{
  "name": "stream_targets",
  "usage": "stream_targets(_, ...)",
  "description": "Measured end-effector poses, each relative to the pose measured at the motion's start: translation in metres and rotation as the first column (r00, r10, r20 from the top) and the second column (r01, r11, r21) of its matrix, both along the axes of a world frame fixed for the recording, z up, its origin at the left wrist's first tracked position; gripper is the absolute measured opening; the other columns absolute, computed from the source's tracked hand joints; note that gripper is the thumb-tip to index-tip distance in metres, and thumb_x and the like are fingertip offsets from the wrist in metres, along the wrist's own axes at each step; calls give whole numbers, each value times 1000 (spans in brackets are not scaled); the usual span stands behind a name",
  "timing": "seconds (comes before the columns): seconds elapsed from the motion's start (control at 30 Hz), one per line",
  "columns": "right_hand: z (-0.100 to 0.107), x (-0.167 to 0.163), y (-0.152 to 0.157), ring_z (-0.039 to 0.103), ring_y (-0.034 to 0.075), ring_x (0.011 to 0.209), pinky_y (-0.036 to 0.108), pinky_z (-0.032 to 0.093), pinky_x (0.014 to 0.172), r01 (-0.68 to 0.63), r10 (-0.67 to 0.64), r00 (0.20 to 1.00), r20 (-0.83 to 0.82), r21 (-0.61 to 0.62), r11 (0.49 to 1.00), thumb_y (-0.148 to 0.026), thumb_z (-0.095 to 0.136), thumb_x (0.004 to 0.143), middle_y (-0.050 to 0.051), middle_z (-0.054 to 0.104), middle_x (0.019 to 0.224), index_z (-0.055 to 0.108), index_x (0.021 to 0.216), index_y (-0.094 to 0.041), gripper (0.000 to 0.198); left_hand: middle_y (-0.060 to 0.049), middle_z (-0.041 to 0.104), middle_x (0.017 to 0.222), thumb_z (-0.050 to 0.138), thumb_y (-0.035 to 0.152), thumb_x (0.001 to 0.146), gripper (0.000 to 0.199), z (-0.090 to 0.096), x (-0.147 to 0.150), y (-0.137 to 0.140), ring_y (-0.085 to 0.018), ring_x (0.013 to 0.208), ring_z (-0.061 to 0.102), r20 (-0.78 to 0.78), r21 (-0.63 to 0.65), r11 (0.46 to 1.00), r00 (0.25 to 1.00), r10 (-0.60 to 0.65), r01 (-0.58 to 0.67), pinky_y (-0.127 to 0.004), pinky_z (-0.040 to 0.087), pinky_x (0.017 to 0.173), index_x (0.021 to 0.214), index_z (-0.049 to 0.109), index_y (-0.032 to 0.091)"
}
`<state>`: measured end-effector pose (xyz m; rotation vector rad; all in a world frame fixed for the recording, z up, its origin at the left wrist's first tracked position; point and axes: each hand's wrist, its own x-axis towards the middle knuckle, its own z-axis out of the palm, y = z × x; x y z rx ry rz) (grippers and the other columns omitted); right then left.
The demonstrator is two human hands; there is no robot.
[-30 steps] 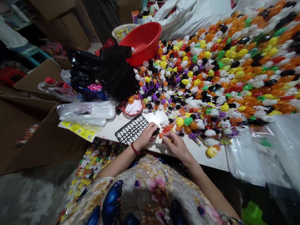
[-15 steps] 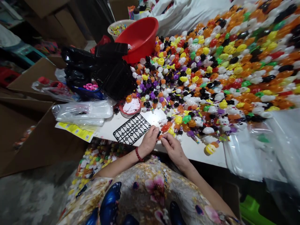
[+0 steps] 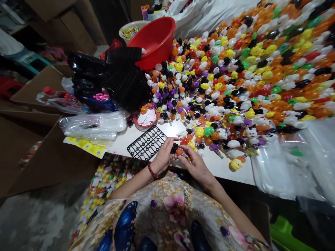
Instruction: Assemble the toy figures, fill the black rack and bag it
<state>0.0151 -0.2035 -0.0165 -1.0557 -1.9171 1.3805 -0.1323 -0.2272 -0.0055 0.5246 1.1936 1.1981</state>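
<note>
At the worktop's (image 3: pixel 222 170) near edge, the left hand (image 3: pixel 162 157) and the right hand (image 3: pixel 195 164) are close together. The left fingers are curled nearly closed about a black toy (image 3: pixel 175 147); the right thumb and fingers, a small gap between them, pinch an orange toy (image 3: pixel 179 152). Both toys sit side by side between the hands; whether they are joined cannot be told. Beside the left hand, a black grid (image 3: pixel 147 143) lies flat near that same edge. Beyond it stands a red basket (image 3: pixel 146 128) with paper slips (image 3: pixel 146 116) inside. Coloured toys (image 3: pixel 208 131) spread from the far edge nearly to the hands. To the right, a yellow toy (image 3: pixel 236 164) lies closer to the near edge. Clear bags (image 3: pixel 94 125) rest at the left end, and more bags (image 3: pixel 277 170) lie across the near right corner
</note>
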Motion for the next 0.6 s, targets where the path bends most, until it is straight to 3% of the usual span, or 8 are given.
stream_targets(0.2, -4, 5, -1, 62, 21, 89, 36, 51, 84, 2, -7, 999, 41, 114, 993, -35, 53, 91, 6, 67, 95, 60, 101, -23, 17, 4, 56, 71, 69, 58, 76, 47, -2, -4, -4, -7, 51, 49, 80, -19, 995, 992, -98, 100, -20, 38, 50, 98, 56, 18)
stream_targets(0.3, -4, 10, -1, 62, 21, 93, 37, 50, 86, 40, -42, 997, 60, 30, 999, -36, 51, 92, 7, 67, 102, 55, 116, -23, 28, 3, 60, 75, 80, 44, 65, 51, -3, -7, -6, -9, 62, 56, 181, -22, 989, 974, -139, 145, -22, 45, 62, 102, 56, 18)
stream_targets(0.4, -4, 14, -1, 63, 20, 91, 37, 49, 86, 52, -49, 997, 56, -71, 996, -39, 47, 94, 6, 67, 100, 48, 129, -22, 39, 1, 63, 85, 78, 35, 66, 44, -4, -10, -8, -11, 74, 59, 158, 0, 990, 978, -139, 141, -23, 44, 71, 102, 59, 17)
stream_targets(0.6, -4, 12, -3, 60, 17, 79, 31, 48, 76, 19, -27, 999, -39, -207, 978, -44, 47, 94, 0, 62, 82, 49, 108, -23, 26, 1, 58, 84, 68, 49, 79, 45, -16, -17, -12, -11, 73, 51, -54, 46, 963, 963, -264, 267, -24, 39, 69, 110, 58, 18)
